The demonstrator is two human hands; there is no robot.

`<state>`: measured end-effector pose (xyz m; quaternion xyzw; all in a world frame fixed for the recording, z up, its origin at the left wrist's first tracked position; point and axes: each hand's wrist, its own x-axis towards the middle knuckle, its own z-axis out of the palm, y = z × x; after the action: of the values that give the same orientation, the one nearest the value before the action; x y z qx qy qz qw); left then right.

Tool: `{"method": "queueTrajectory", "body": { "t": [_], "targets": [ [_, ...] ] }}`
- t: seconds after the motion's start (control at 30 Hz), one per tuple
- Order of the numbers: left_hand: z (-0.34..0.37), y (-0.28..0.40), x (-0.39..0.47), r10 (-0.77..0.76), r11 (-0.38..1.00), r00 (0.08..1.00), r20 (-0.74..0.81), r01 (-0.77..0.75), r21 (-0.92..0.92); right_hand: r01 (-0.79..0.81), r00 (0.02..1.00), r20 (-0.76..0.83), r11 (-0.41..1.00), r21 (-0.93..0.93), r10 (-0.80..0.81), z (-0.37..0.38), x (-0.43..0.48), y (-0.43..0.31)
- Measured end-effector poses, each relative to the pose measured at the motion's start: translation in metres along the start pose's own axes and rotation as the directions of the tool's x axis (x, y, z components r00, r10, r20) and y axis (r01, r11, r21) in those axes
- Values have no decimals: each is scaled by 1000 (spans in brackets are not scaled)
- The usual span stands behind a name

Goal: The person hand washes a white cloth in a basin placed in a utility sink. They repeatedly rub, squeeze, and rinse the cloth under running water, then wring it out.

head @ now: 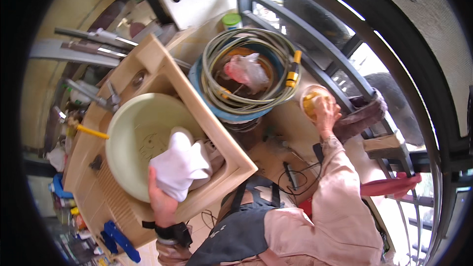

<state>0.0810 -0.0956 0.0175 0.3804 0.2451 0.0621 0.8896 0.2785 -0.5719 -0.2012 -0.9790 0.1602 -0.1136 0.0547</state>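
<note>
My left hand [161,201] holds a bunched white cloth [181,164] over the front right rim of a pale green plastic basin [125,177]. The basin sits in a beige laundry sink [229,147] with a ribbed washboard part. Some more cloth lies in the sink beside the basin, partly hidden by the white one. My right hand [326,112] reaches out to the right, its fingers at a round container [314,94] with yellow pieces in it; whether they grip anything cannot be told.
A coiled hose [207,77] with a yellow connector and a plastic bag [247,72] lie on a blue tub [196,74]. Taps [112,98] stand behind the sink. A blue brush [122,242] rests at its near left corner. Metal window bars [325,48] run along the right, hung with cloths.
</note>
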Motion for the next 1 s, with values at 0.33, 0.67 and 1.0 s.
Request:
{"method": "queueTrajectory", "body": {
  "t": [0.33,0.67,1.0],
  "targets": [
    [19,7,-15,-36,963,992,122,2,270,461,71,-323,-256,850,-944,-190,-81,-283],
    [-4,69,-51,176,789,984,0,-141,598,-152,-354,121,185,971,-927,-211,-128,-365],
    [-37,71,-35,217,829,966,141,-258,495,-585,-122,252,275,763,-960,-218,-146,-376]
  ]
}}
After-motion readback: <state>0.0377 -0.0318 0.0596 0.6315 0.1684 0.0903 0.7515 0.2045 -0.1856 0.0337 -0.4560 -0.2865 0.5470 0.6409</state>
